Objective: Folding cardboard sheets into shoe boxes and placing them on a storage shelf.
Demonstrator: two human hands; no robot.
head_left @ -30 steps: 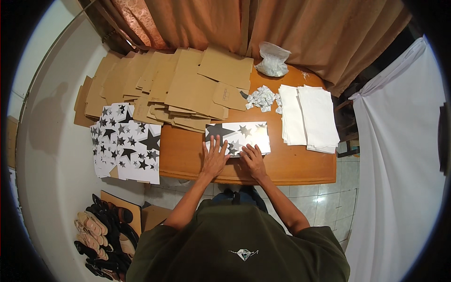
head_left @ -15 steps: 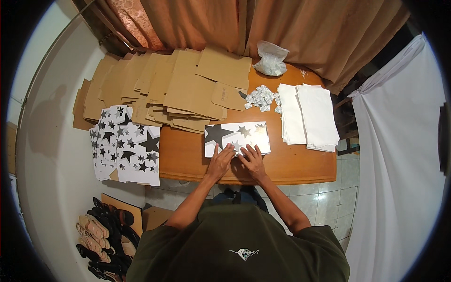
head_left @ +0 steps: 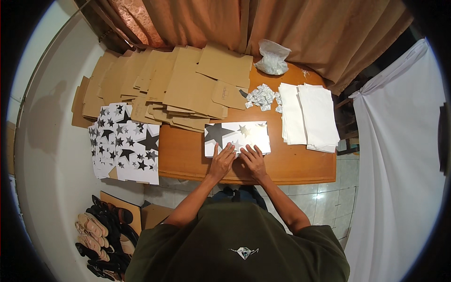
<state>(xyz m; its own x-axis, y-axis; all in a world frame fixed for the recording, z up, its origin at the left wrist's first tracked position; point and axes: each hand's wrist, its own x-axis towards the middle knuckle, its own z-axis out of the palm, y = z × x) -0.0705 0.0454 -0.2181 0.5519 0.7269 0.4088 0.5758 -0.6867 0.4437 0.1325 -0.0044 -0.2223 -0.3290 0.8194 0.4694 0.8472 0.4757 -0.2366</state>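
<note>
A white box (head_left: 256, 134) printed with black and grey stars lies shut near the front edge of the wooden table (head_left: 296, 169). My left hand (head_left: 222, 160) rests on the near part of its lid, fingers stretched out and slightly apart. Beside it, my right hand (head_left: 253, 162) lies on the same near edge with its fingers spread. Neither hand grips anything. The thumbs point toward each other, and the hands hide part of the box's front side.
Flattened brown cardboard boxes (head_left: 188, 87) overlap across the back left. Star-printed flat pieces (head_left: 124, 148) lie at the left edge. Small silvery sachets (head_left: 261, 96) sit behind the box, below a plastic bag (head_left: 273, 60). White sheets (head_left: 319, 115) are stacked right; shoes (head_left: 96, 230) stand lower left.
Both hands stay on the star-printed box, with only slight shifts of the fingers. The box keeps its place.
</note>
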